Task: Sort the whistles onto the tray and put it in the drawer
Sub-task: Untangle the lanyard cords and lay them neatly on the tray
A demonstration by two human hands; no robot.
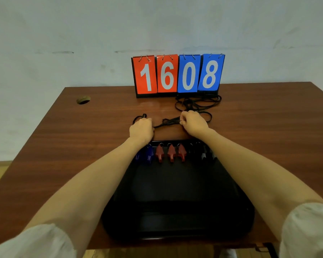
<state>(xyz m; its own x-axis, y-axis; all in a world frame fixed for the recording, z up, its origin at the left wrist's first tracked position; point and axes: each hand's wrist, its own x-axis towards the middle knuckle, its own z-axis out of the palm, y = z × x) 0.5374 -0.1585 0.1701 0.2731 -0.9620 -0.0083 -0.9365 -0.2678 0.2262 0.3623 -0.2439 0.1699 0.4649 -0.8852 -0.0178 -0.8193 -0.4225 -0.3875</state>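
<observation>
While both hands work beyond tray [177, 216], left hand [141, 129] and right hand [193, 122] each pinch black cord [167, 122]. Whistles [171, 152] lined on tray's far edge: light, hard plastic, likely slide. Cord limp, tangle-prone. Lift tray by side rims, level.

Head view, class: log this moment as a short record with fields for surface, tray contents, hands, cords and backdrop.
surface: brown wooden table
tray: black plastic tray, whistles in a row at its far edge
whistles: blue whistles, three red whistles, dark whistles
left hand: closed on black cord
right hand: pinching the same cord
spare cords: black cord pile behind the hands
backdrop: red and blue flip scoreboard reading 1608
</observation>
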